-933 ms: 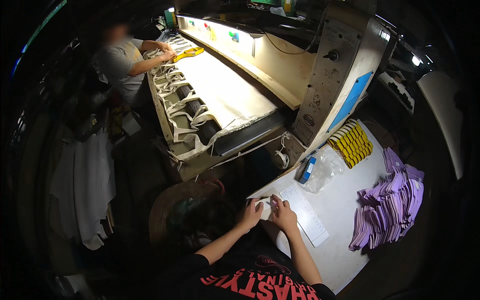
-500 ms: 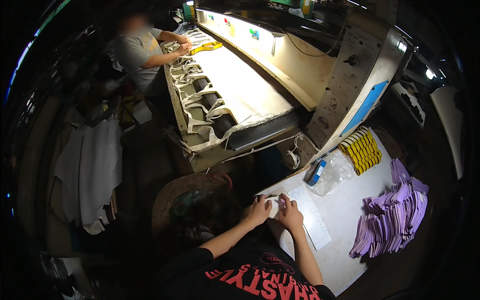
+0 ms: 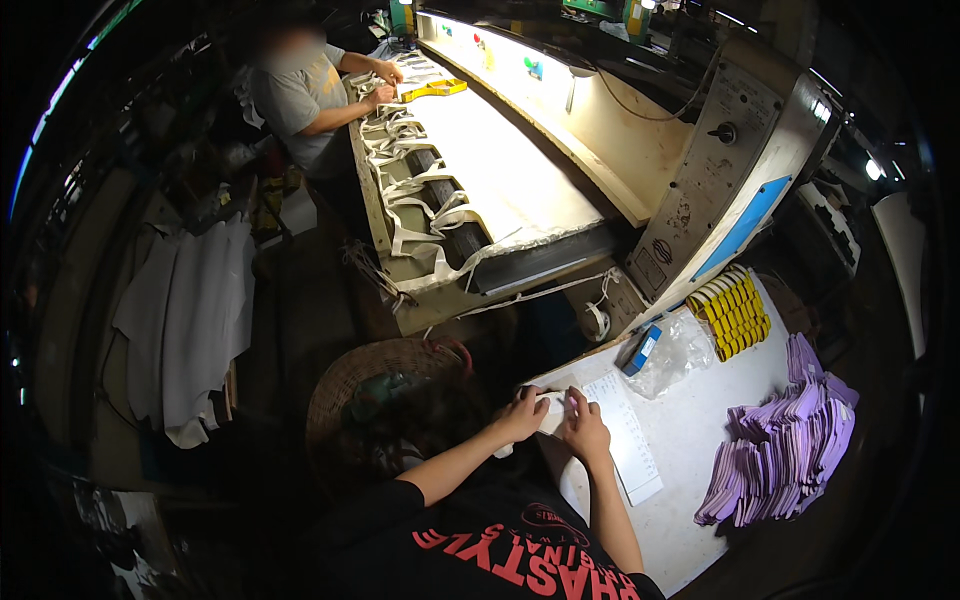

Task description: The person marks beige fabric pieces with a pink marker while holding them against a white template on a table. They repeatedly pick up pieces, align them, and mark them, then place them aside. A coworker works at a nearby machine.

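Observation:
At the near left edge of a white table [image 3: 690,455], both my hands are at a small white piece [image 3: 550,412] of sheet-like material, whose exact kind I cannot make out. My left hand [image 3: 520,416] is closed on its left side, fingers bent over the edge. Opposite it, my right hand [image 3: 588,432] pinches the piece's right side between thumb and fingers. A pale end shows below my left wrist; whether it belongs to the same piece is unclear. Just right of my right hand lies a white sheet of paper [image 3: 630,450] with writing on it.
Rows of purple strips [image 3: 780,440] are stacked at the table's right. Yellow banded pieces [image 3: 730,315], a blue box [image 3: 641,350] and a clear plastic bag [image 3: 675,362] lie farther back. A wicker basket [image 3: 330,400] stands left. Beyond, a person [image 3: 305,100] works at a lit bench [image 3: 500,170].
The whole view has shifted slightly, so the bench and the person appear farther right. My hands stay on the white piece, and a pale end now shows below my left wrist.

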Action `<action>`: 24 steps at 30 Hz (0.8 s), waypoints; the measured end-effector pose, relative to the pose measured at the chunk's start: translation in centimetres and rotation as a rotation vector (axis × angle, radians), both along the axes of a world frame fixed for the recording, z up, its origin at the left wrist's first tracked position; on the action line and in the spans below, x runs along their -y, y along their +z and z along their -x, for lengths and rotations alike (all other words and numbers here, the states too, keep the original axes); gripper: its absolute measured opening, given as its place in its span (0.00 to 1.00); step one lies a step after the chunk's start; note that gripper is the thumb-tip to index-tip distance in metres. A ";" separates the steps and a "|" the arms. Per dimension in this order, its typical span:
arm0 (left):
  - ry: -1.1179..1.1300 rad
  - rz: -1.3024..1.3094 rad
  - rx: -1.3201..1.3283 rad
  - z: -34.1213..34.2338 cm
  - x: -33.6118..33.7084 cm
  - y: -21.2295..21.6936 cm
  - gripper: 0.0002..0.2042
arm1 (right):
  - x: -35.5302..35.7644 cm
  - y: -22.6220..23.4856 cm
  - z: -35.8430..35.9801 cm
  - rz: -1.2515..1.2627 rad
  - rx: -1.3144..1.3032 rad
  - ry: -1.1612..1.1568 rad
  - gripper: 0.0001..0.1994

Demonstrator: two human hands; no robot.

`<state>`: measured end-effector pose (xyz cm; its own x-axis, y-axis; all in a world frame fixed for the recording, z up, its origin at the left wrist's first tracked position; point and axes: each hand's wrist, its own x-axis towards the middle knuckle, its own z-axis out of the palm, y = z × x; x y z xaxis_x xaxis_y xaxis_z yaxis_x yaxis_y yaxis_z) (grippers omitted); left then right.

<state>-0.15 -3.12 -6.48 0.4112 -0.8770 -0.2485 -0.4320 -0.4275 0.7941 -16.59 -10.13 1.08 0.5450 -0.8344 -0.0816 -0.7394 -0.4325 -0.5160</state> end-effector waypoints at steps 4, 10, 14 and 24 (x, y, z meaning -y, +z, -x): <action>0.006 0.039 0.002 0.1 0.1 -0.6 0.23 | 0.0 0.6 -0.1 -0.068 -0.041 -0.007 0.31; 0.002 0.018 0.010 0.1 0.0 -0.1 0.22 | 0.0 1.1 -0.4 -0.079 -0.044 -0.018 0.31; 0.016 0.035 0.028 0.1 0.1 0.1 0.21 | 0.2 1.1 -0.4 -0.065 -0.064 -0.015 0.30; 0.031 0.067 0.086 0.1 0.2 -0.5 0.21 | 0.5 0.2 -0.2 -0.026 -0.016 0.003 0.29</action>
